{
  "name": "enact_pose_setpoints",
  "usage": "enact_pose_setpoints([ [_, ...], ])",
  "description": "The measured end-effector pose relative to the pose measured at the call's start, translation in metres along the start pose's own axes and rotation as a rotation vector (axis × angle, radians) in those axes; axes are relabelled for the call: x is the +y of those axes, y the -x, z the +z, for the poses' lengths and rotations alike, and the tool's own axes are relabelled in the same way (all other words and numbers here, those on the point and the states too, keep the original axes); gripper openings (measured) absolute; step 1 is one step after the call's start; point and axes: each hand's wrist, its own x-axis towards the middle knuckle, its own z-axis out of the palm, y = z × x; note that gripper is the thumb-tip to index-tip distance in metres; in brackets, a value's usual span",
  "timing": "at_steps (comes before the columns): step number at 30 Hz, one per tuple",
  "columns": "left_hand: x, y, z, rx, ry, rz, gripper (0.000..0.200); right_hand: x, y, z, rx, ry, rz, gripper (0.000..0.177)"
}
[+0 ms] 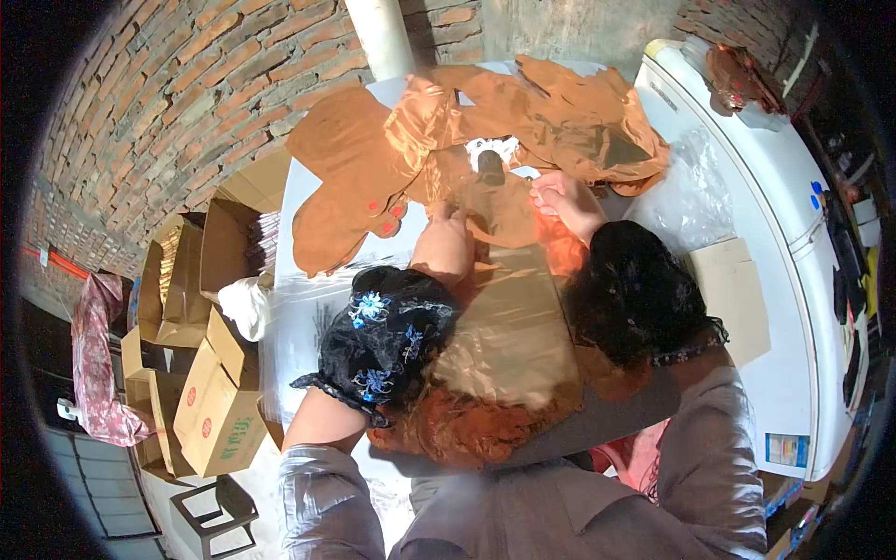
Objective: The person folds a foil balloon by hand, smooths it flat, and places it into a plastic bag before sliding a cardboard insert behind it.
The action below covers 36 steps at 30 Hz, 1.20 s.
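Note:
Brown, glossy cloth pieces [350, 135] lie across a white table. In the middle is a tan, shiny piece [509, 341] with a darker brown fluffy edge [467, 429] toward my body. My left hand [446, 245] rests on the brown cloth just left of this piece, its fingers bent, and what they hold is hidden. My right hand [567, 203] is closed in a pinch at the piece's upper right, beside orange-brown material [558, 245]. Between and beyond my hands lies a white ruffled bit [492, 147] with a dark oval below it. Small red spots [392, 213] show on the left cloth.
Cardboard boxes [219, 401] stand on the floor at left, near a black-framed stool [215, 516]. A white refrigerator [793, 308] lies along the right, with clear plastic [689, 191] and flat cardboard [733, 294] beside the cloth. A white pipe [381, 37] and brick wall stand behind.

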Motion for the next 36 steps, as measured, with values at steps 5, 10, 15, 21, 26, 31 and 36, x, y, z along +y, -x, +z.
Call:
enact_pose_setpoints([
  [5,-0.003,-0.006,0.006,0.027,-0.090,0.009,0.027,0.005,0.001,0.001,0.042,0.020,-0.027,0.019],
  [10,-0.006,-0.006,0.007,0.056,-0.069,0.051,0.029,-0.018,0.020,-0.003,-0.023,0.198,0.163,0.020],
  [15,0.001,-0.005,0.007,0.039,-0.056,0.016,0.032,0.008,0.020,0.003,-0.052,-0.008,0.037,0.013],
  [21,0.007,-0.005,0.003,0.008,-0.085,0.024,0.035,-0.001,0.029,0.007,0.057,0.414,-0.340,0.017],
  [26,0.007,-0.005,0.005,0.008,-0.074,-0.005,0.037,-0.034,0.062,0.020,-0.084,0.894,-0.769,0.043],
  [31,0.008,-0.005,0.002,0.010,-0.095,0.009,0.036,-0.023,0.066,0.022,-0.158,1.008,-0.619,0.053],
  [36,0.007,-0.004,0.004,0.016,-0.085,0.018,0.034,-0.017,0.062,0.022,-0.129,1.004,-0.625,0.052],
])
